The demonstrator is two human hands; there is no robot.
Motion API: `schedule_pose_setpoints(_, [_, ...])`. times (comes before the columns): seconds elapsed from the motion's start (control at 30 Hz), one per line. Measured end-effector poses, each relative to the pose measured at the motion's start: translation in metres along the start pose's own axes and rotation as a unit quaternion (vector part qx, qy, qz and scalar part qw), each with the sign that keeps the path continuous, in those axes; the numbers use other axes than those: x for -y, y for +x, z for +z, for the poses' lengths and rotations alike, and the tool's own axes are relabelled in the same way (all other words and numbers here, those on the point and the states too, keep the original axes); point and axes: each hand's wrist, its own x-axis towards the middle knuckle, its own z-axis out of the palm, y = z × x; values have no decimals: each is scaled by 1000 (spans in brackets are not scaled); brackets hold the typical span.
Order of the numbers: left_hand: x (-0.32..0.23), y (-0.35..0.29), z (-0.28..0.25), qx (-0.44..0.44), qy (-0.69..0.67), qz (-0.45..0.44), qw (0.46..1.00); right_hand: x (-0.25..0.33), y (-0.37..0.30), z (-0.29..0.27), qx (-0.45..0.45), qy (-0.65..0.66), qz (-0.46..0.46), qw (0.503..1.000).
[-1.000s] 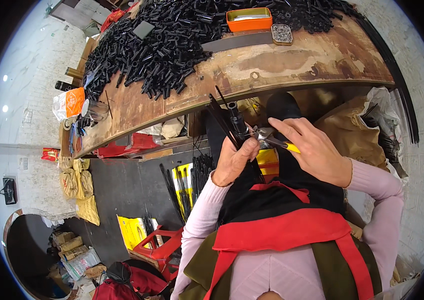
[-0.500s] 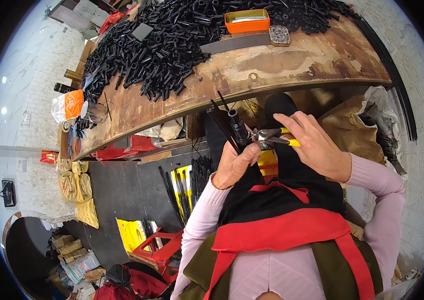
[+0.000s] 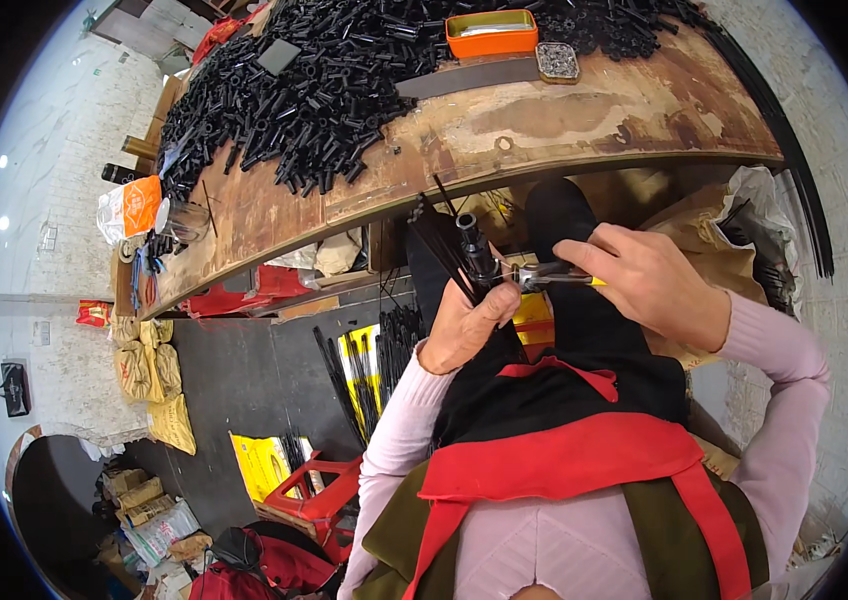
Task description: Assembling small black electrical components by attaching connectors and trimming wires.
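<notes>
Nearest the viewpoint, the person wears a black apron [image 3: 584, 400] with a red band, over pink sleeves [image 3: 399, 420]. Above the lap, the left hand [image 3: 464, 325] has its fingers closed around a black tubular piece [image 3: 474, 245] and a bundle of thin black rods [image 3: 434, 238]; the tubular piece is held with its round end upward, the rods just to its left. The right hand [image 3: 649, 280] has its fingers bent around the yellow-handled pliers [image 3: 549, 272]. The plier jaws point left and lie just beside the left thumb; whether they grip anything is too small to tell.

Beyond the hands stands a worn wooden worktop [image 3: 594, 125]. On it, a small square container [image 3: 558, 80] of grey bits sits near an orange tin [image 3: 494, 46], with a dark flat strip [image 3: 469, 78] beside them. A large heap of black tubular parts [image 3: 314, 120] covers the left and rear, a grey square block [image 3: 279, 57] resting on top. Farther left, yellow sacks [image 3: 149, 370] stand by the pale wall [image 3: 74, 360].
</notes>
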Motion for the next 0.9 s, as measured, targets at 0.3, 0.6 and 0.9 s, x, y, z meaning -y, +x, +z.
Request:
schedule_pose_setpoints(0.3, [-2,2,2,-49,33,3,998,12,1,23,-11,235,60,970])
schedule_pose_setpoints(0.6, [0,2,-2,-32,31,8,999,19,7,7,205,582,264,742])
schedule_pose_setpoints(0.9, [1,3,-2,-37,30,11,999,20,2,19,-33,96,67,993])
